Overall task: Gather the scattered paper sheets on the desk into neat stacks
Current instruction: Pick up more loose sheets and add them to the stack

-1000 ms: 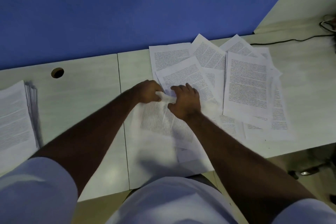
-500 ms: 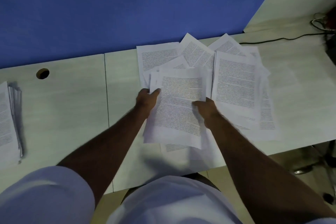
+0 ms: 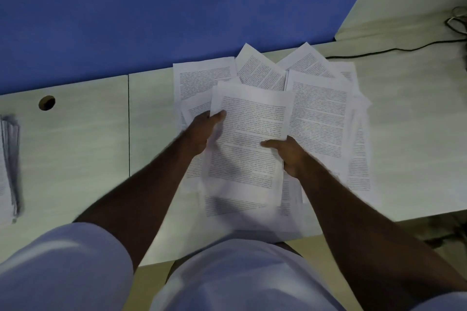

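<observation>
Left hand (image 3: 205, 134) is gripping the left edge of the held sheets (image 3: 249, 144), thumb lying on the printed face and the other fingers curled out of sight beneath. Right hand (image 3: 290, 155) is pinching the right edge of the same small bundle, thumb on top, fingers under. The bundle is being held just above the bench (image 3: 83, 139), in front of the person, tilted a little; how many sheets it holds cannot be told, though a second edge is peeking out at its upper left. Around and beneath it, the scattered sheets (image 3: 321, 113) are lying overlapped and fanned at mixed angles, from the blue partition (image 3: 151, 12) down to the bench's near edge; at least six separate pages are showing, with more likely hidden under them. At the far left edge of the view, well apart, a finished stack (image 3: 8, 164) is lying on the bench, its side edges roughly squared: one stack counted. A round cable hole (image 3: 47, 103) is sitting between that stack and the loose pages, and a black cable (image 3: 394, 50) is running along the far right. Judgement: the task is looking partly done, with one pile formed, a bundle in hand, and the bulk of the spread remaining to be gathered and squared.
</observation>
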